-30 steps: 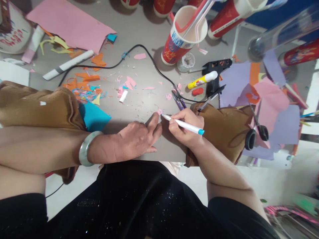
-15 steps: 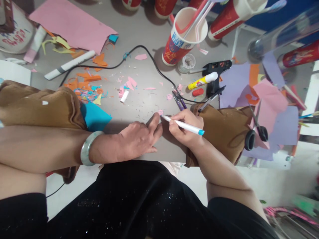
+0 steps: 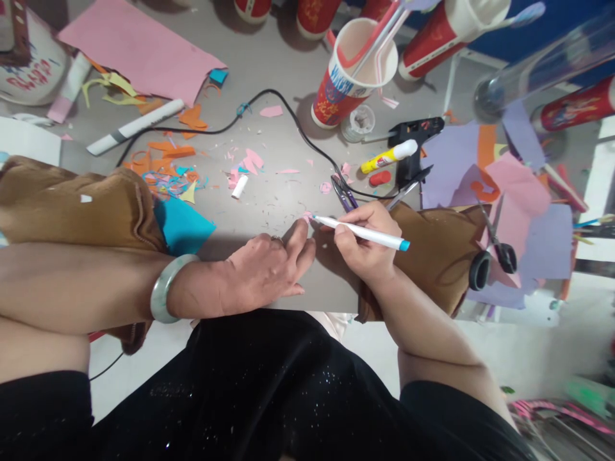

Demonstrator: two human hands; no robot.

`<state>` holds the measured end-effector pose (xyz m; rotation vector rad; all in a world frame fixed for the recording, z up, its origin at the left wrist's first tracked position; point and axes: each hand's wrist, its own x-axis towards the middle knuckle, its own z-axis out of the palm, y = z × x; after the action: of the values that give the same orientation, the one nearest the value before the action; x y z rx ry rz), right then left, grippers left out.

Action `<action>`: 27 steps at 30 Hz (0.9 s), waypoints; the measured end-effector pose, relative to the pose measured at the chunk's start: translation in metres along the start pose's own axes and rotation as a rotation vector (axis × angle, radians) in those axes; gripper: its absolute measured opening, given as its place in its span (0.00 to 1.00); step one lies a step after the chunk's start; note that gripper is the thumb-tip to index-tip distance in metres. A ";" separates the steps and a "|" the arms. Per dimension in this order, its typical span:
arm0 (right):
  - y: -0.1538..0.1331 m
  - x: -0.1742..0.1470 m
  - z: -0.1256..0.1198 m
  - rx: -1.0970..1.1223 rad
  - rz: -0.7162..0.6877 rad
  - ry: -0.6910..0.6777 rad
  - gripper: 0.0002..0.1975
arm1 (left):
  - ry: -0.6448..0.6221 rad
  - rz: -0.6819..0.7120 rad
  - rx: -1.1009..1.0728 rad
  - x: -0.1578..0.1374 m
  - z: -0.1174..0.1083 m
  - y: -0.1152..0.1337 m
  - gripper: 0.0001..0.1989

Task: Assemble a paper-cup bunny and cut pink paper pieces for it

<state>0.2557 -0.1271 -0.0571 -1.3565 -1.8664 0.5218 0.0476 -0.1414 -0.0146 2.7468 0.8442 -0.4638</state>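
Observation:
A white felt-tip pen (image 3: 368, 234) with a blue end is pinched in my right hand (image 3: 372, 256). The pen's tip points left at a tiny pink paper piece (image 3: 307, 216) on the grey table; I cannot tell whether it touches the paper. My left hand (image 3: 269, 272) lies on the table with its fingers stretched out, and its index fingertip presses the edge of that pink piece. Another small curled pink piece (image 3: 325, 187) lies a little farther away, beside purple-handled pliers or snips (image 3: 344, 195), whose kind is partly hidden.
Brown cushions (image 3: 77, 198) lie under both forearms. A black cord (image 3: 283, 102) crosses the table. Paper scraps (image 3: 173, 173) lie at left. A yellow glue pen (image 3: 389, 157), a black glue gun (image 3: 408, 153), a straw-filled cup (image 3: 346, 83) and scissors (image 3: 492, 250) stand or lie at right.
My right hand has drawn the pen slightly to the right, and the pen lies somewhat flatter. My left hand stays nearly still on the pink piece.

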 end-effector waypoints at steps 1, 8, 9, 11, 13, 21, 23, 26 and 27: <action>0.000 0.000 0.000 0.008 0.003 -0.009 0.04 | -0.003 0.000 -0.003 0.000 -0.002 0.000 0.39; 0.000 0.000 0.001 0.044 0.048 -0.058 0.05 | 0.007 0.014 -0.015 -0.002 -0.001 0.001 0.39; 0.000 0.000 0.001 0.042 0.053 -0.061 0.06 | 0.008 0.010 -0.012 -0.001 0.000 0.001 0.39; 0.000 0.000 0.001 0.035 0.067 -0.069 0.06 | -0.003 0.001 -0.007 -0.001 0.001 0.000 0.39; 0.000 0.001 0.002 0.027 0.077 -0.079 0.06 | -0.012 -0.001 -0.011 -0.001 0.003 0.000 0.39; 0.001 0.001 0.003 0.004 0.040 -0.082 0.08 | 0.041 0.013 0.021 -0.002 0.007 0.000 0.41; 0.002 0.001 0.004 0.009 0.029 -0.082 0.08 | 0.043 0.011 0.021 -0.003 0.007 0.000 0.41; 0.003 0.001 0.004 0.013 0.003 -0.080 0.08 | 0.049 0.008 0.021 -0.003 0.007 0.000 0.41; 0.003 0.001 0.004 0.006 0.003 -0.082 0.08 | 0.053 0.008 0.023 -0.003 0.008 0.000 0.41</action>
<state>0.2542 -0.1245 -0.0616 -1.3521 -1.9276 0.5917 0.0430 -0.1452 -0.0208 2.7943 0.8450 -0.4039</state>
